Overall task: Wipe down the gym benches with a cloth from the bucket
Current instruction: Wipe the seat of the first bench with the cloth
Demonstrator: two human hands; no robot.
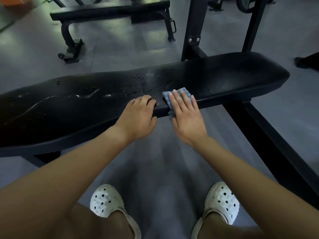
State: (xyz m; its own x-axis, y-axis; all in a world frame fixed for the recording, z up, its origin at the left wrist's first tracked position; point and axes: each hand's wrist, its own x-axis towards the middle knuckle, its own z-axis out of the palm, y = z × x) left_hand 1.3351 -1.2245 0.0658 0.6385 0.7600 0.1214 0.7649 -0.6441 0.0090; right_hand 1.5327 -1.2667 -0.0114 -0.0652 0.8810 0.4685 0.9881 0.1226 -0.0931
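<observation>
Cloth point(185, 91): blue-checked, at near edge of gym bench point(233, 75), flattened under right hand point(187, 118), fingers point(173, 100) straight, slightly spread, presumably for wiping pressure. Left hand point(138, 116): fingers curled over pad edge, probably bracing.

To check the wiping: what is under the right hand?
A blue checked cloth on the black bench, under the right hand. The cloth's middle is covered.
</observation>
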